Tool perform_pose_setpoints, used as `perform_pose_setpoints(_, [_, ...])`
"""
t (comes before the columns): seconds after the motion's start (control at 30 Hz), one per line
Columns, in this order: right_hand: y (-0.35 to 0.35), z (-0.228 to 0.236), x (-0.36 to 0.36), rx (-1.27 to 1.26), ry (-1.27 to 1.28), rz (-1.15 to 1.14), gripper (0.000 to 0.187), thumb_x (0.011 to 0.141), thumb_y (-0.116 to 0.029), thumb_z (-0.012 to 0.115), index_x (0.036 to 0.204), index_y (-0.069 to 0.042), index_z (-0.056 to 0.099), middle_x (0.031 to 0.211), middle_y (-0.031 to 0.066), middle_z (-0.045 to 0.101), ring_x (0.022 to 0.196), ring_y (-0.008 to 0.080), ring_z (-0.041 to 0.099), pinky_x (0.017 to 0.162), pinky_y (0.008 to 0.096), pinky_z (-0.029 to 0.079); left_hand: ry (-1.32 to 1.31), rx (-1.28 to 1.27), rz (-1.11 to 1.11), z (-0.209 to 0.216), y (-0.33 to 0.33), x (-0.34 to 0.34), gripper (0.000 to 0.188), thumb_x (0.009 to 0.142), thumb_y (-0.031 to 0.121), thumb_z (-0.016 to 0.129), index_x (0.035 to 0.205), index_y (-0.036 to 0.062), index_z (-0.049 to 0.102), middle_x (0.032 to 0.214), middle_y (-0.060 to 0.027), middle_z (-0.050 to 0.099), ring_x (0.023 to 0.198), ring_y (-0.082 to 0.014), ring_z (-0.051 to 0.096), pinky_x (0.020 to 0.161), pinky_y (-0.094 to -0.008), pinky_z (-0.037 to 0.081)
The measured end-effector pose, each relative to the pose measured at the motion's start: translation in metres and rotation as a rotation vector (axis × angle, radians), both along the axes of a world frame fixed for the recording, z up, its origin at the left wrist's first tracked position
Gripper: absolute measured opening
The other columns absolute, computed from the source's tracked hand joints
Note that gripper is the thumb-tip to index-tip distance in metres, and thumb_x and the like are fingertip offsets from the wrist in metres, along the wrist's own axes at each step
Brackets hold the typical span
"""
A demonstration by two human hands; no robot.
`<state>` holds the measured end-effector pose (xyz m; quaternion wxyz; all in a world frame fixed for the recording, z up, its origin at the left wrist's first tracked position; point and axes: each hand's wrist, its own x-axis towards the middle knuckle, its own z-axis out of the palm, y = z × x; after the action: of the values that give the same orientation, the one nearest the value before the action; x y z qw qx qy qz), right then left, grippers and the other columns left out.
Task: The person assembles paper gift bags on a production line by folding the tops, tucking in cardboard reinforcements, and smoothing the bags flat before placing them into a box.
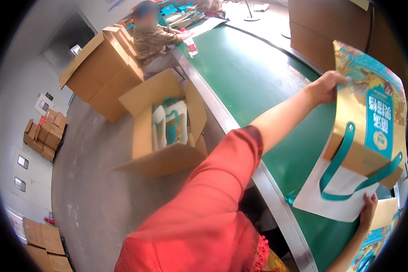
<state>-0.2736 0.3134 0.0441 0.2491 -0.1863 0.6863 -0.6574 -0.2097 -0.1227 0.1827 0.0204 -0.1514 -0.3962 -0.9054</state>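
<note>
Bag (365, 111), gold and teal, tilted above the green table (240, 68), right side. Left hand (327, 86): closed on its left edge. Right hand (369, 209): at the lower edge of the white panel (319, 192) beneath; whether gripping or only bracing, cannot tell. Risks, as judged: creasing of the wall, from a pinch at one edge; slewing or a drop, from a slip of either hold; snagging, from the slack teal handle (334, 170); scuffing of the second bag (378, 238), from a low swing at lower right. Edges: metal rail (226, 117) along the table's left; past it, lower down, carton (142, 138), flaps spread. Room: widest over the table, left of the bag, toward the bottle (190, 46) and seated co-worker (152, 49); tightest beside the second bag.
</note>
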Motion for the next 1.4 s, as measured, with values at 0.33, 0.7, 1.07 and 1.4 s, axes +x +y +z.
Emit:
perform_pose_setpoints(0.33, [0.004, -0.111, 0.094, 0.035, -0.291, -0.418, 0.029, 0.085, -0.003, 0.060, 0.113, 0.007, 0.057, 0.106, 0.0137, 0.063, 0.095, 0.0228, 0.061, 0.089, 0.0356, 0.048, -0.289, -1.452, 0.579, -0.175, 0.017, -0.033, 0.072, 0.069, 0.036, 0.076, 0.125, -0.0028, 0.052, 0.127, -0.0250, 0.052, 0.119, -0.0371, 0.050, 0.100, -0.0423, 0.042])
perform_pose_setpoints(0.7, [-0.013, -0.035, 0.141, 0.563, 0.070, -0.484, 0.064, 0.075, -0.015, 0.068, 0.130, 0.006, 0.044, 0.087, 0.0112, 0.063, 0.074, 0.0186, 0.061, 0.068, 0.0313, 0.049, 0.549, -1.659, 0.518, -0.163, 0.042, 0.160, 0.032, 0.072, 0.022, 0.074, 0.100, 0.0106, 0.065, 0.101, -0.0042, 0.063, 0.097, -0.0238, 0.058, 0.077, -0.0375, 0.050])
perform_pose_setpoints(1.07, [-0.060, -0.021, 0.202, 0.760, 1.214, 0.002, 0.037, 0.072, -0.027, 0.075, 0.100, -0.005, 0.061, 0.093, 0.0087, 0.055, 0.086, 0.0257, 0.053, 0.069, 0.0374, 0.047, 0.867, -1.861, 0.345, -0.186, 0.063, 0.152, 0.016, 0.075, 0.022, 0.067, 0.086, 0.0127, 0.060, 0.083, -0.0014, 0.052, 0.084, -0.0198, 0.053, 0.078, -0.0332, 0.044])
perform_pose_setpoints(1.4, [-0.059, -0.054, 0.185, 0.691, 1.441, 0.115, 0.024, 0.074, -0.016, 0.068, 0.091, -0.005, 0.057, 0.090, 0.0080, 0.053, 0.082, 0.0231, 0.051, 0.063, 0.0340, 0.044, 0.909, -1.883, 0.215, -0.186, 0.068, 0.146, 0.003, 0.079, 0.012, 0.054, 0.081, 0.0103, 0.051, 0.078, -0.0058, 0.046, 0.078, -0.0247, 0.050, 0.070, -0.0352, 0.045])
